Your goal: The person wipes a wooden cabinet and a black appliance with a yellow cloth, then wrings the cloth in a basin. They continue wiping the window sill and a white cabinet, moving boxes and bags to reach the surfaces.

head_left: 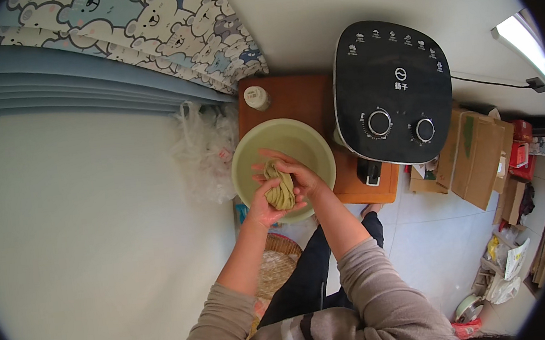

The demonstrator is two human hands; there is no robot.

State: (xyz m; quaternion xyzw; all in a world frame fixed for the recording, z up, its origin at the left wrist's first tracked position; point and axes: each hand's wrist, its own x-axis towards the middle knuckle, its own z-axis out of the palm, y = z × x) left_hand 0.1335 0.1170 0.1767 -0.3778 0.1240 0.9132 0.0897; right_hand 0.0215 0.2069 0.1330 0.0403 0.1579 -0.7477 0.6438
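Note:
A bunched, folded yellow-green cloth [280,187] is pressed between my two hands above a pale green plastic basin [326,169]. My left hand [267,206] cups it from the near left side, the thumb lying over its folds. From the upper right my right hand [297,171] closes on the same cloth, some fingers stretched past it. Water [294,143] appears to stand in the basin, which sits on an orange-brown wooden table [289,91]. The palm sides of both hands are partly hidden by the cloth.
A black air fryer [394,92] stands on the table's right, its handle [370,172] facing me. Behind the basin is a white bottle [257,98]. Plastic bags [206,152] hang at the left. Cardboard boxes [472,154] lie right; a woven basket [276,274] is below.

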